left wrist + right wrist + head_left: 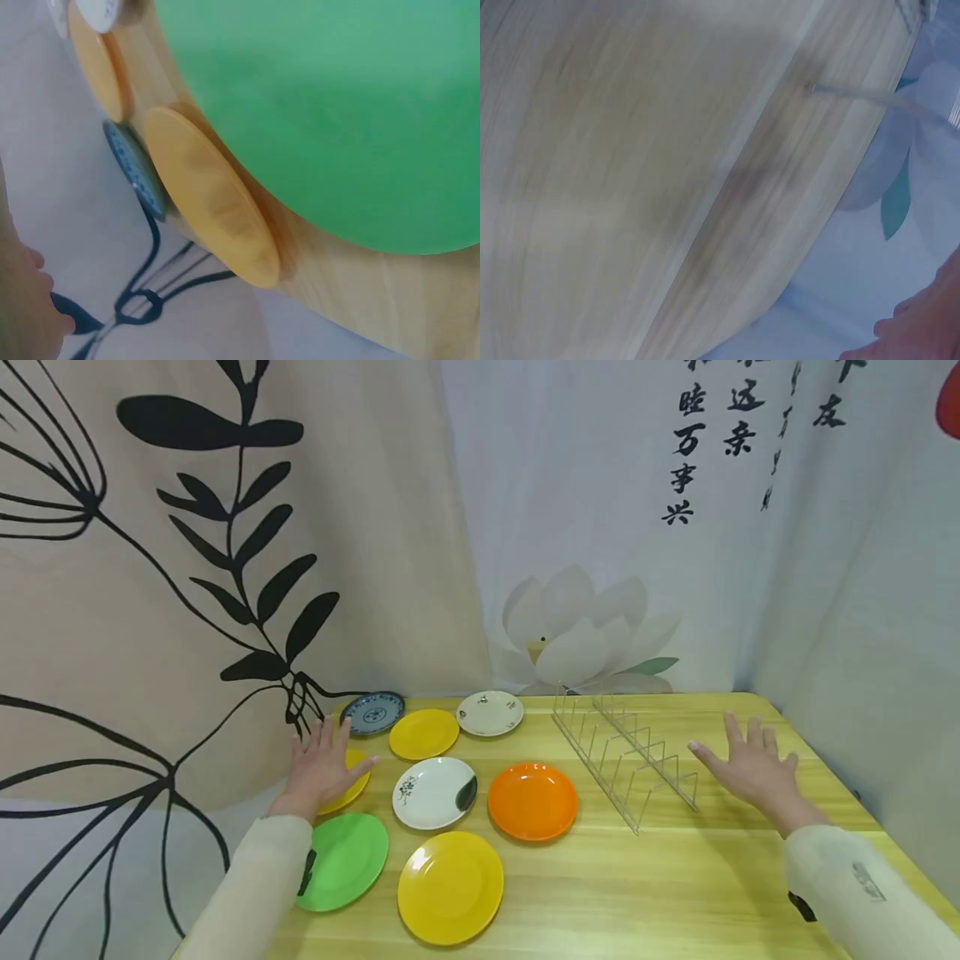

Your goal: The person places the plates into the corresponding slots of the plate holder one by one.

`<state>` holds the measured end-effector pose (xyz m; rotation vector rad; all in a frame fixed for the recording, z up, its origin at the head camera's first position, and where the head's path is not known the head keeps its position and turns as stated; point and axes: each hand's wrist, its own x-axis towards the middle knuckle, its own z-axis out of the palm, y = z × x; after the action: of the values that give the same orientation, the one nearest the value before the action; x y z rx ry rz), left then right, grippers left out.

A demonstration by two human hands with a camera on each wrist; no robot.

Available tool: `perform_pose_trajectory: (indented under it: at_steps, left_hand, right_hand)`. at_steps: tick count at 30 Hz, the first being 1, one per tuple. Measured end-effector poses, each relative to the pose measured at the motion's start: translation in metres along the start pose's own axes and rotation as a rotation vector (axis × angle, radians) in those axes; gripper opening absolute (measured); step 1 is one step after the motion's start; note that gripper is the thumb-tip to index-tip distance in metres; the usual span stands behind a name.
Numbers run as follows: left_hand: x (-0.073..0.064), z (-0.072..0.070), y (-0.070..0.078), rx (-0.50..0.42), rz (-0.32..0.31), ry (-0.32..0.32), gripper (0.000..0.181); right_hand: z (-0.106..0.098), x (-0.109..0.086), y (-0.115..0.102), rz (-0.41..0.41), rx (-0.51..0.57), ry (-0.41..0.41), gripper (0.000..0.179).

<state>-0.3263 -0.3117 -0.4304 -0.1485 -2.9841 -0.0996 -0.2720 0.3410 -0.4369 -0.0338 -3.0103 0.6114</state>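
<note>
My left hand (321, 772) is spread above the table's left side, over a small yellow plate (352, 785) that it partly hides. Just below it lies a green plate (348, 860), which fills much of the left wrist view. My right hand (753, 768), fingers spread, hovers to the right of a wire plate rack (630, 760) and holds nothing. Between the hands lie an orange plate (532, 802), a white plate with a dark patch (433, 793) and a large yellow plate (450, 889). Behind them are another yellow plate (423, 734), a blue patterned plate (373, 713) and a white floral plate (490, 713).
The wooden table (720, 893) carries the plates on its left and middle. The rack, with no plates in it, stands toward the back right. A printed curtain (390, 527) hangs behind the table and along both sides.
</note>
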Motion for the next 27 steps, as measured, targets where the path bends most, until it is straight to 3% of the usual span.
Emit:
perform_pose_trajectory:
  at_steps: [12,22,27]
  left_hand:
    - [-0.006,0.0,0.016,0.008,0.127,0.017,0.098]
    - [-0.019,0.001,0.038,-0.111,0.179,-0.018,0.098]
    - [-0.026,0.003,0.048,-0.168,0.197,-0.058,0.104]
  right_hand:
    - [0.009,-0.01,-0.026,-0.023,0.062,0.006,0.098]
    - [0.026,-0.026,-0.043,-0.038,0.074,0.022,0.106]
    - [0.03,-0.035,-0.052,-0.007,0.076,0.023,0.111]
